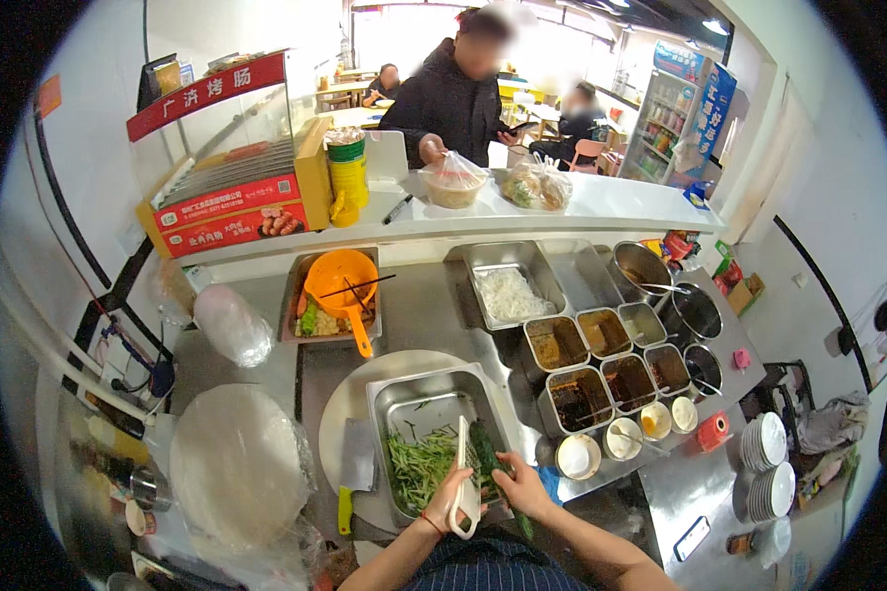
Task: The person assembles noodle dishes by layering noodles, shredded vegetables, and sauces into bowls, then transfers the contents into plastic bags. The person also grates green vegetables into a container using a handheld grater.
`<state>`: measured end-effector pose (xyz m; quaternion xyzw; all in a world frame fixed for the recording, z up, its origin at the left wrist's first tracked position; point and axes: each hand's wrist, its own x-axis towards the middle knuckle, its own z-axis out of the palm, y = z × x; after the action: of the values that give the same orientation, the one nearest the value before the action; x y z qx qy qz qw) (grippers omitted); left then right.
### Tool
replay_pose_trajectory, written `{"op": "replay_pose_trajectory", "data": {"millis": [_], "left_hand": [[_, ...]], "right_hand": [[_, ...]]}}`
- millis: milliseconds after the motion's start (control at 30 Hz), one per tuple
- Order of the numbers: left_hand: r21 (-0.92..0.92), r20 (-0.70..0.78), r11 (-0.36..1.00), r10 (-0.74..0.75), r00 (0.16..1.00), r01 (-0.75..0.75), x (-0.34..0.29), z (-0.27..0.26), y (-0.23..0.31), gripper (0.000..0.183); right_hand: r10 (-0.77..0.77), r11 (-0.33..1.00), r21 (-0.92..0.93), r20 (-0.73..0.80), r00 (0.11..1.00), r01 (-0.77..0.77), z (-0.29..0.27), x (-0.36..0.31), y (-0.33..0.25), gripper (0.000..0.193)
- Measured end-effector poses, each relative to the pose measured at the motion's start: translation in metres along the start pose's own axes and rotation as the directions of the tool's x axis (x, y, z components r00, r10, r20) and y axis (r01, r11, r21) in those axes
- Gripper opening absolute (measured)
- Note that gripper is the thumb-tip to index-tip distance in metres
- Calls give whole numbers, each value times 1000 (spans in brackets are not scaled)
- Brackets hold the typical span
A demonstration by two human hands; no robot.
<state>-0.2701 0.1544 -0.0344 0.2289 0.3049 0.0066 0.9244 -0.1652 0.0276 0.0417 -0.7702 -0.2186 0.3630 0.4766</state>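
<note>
My left hand (448,498) is closed around the handle end of a white grater (462,448), which slants down into a deep steel tray (387,392). My right hand (524,490) grips a long dark green cucumber (482,445) lying along the grater's right side; its other end sticks out below that hand. Pale green cucumber shreds (417,465) are heaped on the left of the tray's bottom. The tray stands on a round pale board (337,394). Left of it lies a cleaver (359,455) with a green handle.
Sauce tubs (576,396) and small bowls (578,456) stand at right, near stacked plates (770,492) and a phone (692,538). Farther off are an orange strainer (340,279) and a noodle tray (511,294). Across the counter (581,212), a person (448,103) touches a bagged bowl (453,185).
</note>
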Motion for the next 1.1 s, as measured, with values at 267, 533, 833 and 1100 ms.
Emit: {"op": "replay_pose_trajectory", "data": {"millis": [267,533,833,1100], "left_hand": [[55,-55,998,33,998,-30,-3,8,-2,30],[-34,-24,998,49,999,-50,17,-32,9,45],[198,-97,972,147,984,-126,1,-26,11,43],[-206,-88,972,93,992,-110,-20,1,39,48]], "right_hand": [[16,1000,-10,27,1000,-15,-3,10,10,39],[-17,977,-208,141,990,46,5,-18,-9,40],[-62,969,-215,274,960,124,9,-33,-17,31],[-202,945,-160,402,893,285,13,-39,-3,31]]}}
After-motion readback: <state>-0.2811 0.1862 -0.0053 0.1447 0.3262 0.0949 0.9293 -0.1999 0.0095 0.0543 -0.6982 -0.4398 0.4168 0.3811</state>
